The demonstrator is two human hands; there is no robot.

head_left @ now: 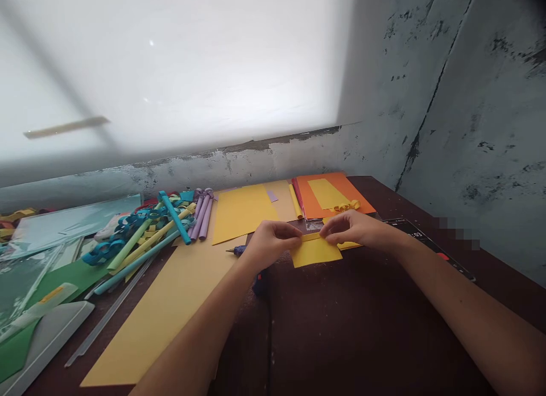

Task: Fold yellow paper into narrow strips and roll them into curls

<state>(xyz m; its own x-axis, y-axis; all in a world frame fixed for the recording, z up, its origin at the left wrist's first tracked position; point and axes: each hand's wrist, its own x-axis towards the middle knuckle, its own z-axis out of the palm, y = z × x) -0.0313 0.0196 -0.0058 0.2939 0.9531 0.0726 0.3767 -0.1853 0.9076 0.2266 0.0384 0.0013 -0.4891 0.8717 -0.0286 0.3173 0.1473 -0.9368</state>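
Observation:
A small piece of yellow paper (316, 251) is held above the dark table, with a narrow folded or rolled strip along its top edge. My left hand (273, 239) pinches that edge at its left end. At the right end my right hand (347, 228) is closed on the same edge, thumb and fingers together. Partly behind my left forearm lies a dark blue glue gun (239, 250), its nozzle pointing left. Another bit of yellow paper shows just behind my right hand.
Orange sheets (356, 194) with yellow paper and curled yellow strips lie at the back. Yellow card (243, 211) and a long tan sheet (170, 305) cover the middle left. Coloured paper tubes (174, 217) pile up further left. A phone (426, 242) rests beyond my right forearm.

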